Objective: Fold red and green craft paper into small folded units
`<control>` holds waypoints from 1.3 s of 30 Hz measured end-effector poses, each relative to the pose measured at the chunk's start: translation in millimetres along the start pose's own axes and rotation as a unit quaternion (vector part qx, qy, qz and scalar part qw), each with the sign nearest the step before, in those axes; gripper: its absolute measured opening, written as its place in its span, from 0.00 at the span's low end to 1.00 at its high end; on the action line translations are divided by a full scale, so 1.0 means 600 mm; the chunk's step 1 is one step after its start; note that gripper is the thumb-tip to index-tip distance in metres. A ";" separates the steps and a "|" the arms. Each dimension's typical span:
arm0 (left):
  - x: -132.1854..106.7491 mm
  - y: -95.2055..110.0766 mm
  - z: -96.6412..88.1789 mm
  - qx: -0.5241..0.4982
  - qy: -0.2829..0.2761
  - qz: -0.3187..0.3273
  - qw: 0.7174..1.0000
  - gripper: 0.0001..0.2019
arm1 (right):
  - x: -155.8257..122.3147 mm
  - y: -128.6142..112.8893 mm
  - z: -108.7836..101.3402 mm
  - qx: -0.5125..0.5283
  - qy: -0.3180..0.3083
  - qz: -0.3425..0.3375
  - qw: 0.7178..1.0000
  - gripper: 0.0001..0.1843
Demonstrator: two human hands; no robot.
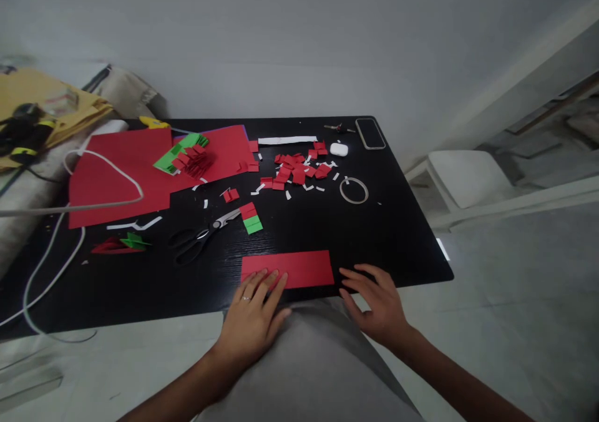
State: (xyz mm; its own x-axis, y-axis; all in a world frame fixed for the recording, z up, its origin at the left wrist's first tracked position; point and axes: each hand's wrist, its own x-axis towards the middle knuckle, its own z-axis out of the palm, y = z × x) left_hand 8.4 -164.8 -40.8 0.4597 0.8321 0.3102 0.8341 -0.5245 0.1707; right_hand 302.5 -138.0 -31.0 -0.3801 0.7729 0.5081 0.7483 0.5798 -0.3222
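A red paper strip (304, 268) lies flat along the front edge of the black table. The fingers of my left hand (255, 306) rest on its left part, stretched out, with a ring on one finger. Just off the strip's right end is my right hand (374, 300), its fingers apart and nothing in them. Beyond the strip lie black-handled scissors (201, 238), their blades touching small folded red and green paper pieces (251, 219). A pile of small red paper pieces (294, 171) with white scraps sits farther back.
Large red sheets (126, 172) with folded green paper (178, 153) cover the back left. White cables (51, 291) cross the left side. A phone (370, 133), a white earbud case (339, 150) and a ring-shaped coil (354, 190) lie at the right. A white stool (468, 175) stands beyond the table.
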 end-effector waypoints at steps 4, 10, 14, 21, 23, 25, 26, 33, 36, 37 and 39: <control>0.041 -0.011 -0.005 -0.016 -0.030 -0.019 0.999 0.27 | 0.060 0.021 0.004 0.019 0.036 0.015 0.999 0.11; 0.080 -0.021 0.006 -0.029 -0.003 -0.020 0.999 0.20 | 0.098 0.014 0.036 0.096 -0.053 -0.023 0.994 0.16; 0.085 -0.028 0.013 -0.031 0.035 0.023 0.999 0.14 | 0.070 0.009 0.048 0.105 -0.062 -0.039 0.992 0.16; 0.059 -0.028 -0.001 -0.105 0.039 0.060 0.992 0.11 | 0.020 -0.006 0.033 0.126 -0.051 -0.062 0.989 0.14; 0.038 -0.024 -0.005 -0.114 0.041 0.077 0.990 0.11 | 0.007 -0.013 0.033 0.140 -0.047 -0.068 0.987 0.14; 0.017 -0.019 -0.005 -0.111 0.046 0.074 0.990 0.11 | -0.003 -0.019 0.037 0.156 -0.036 -0.062 0.985 0.14; 0.008 -0.017 -0.003 -0.109 0.053 0.073 0.990 0.11 | -0.007 -0.022 0.039 0.165 -0.027 -0.059 0.984 0.14; -0.006 -0.010 0.007 -0.102 0.082 0.054 0.990 0.10 | 0.000 -0.018 0.041 0.170 -0.025 -0.085 0.981 0.12; 0.001 -0.005 0.005 -0.099 0.074 0.050 0.991 0.10 | 0.011 -0.014 0.033 0.156 -0.039 -0.098 0.982 0.11; 0.004 -0.003 0.003 -0.101 0.070 0.048 0.991 0.10 | 0.013 -0.013 0.032 0.152 -0.041 -0.098 0.983 0.10; 0.008 -0.002 0.001 -0.106 0.063 0.046 0.991 0.10 | 0.015 -0.013 0.030 0.147 -0.039 -0.097 0.984 0.09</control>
State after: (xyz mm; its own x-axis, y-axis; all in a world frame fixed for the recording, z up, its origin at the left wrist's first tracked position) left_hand 9.8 -160.1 -40.1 0.4791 0.7566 0.4450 0.7016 -0.6347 0.3239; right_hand 283.4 -130.7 -38.5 -0.5494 0.6503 0.5247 0.4715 0.7597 -0.4479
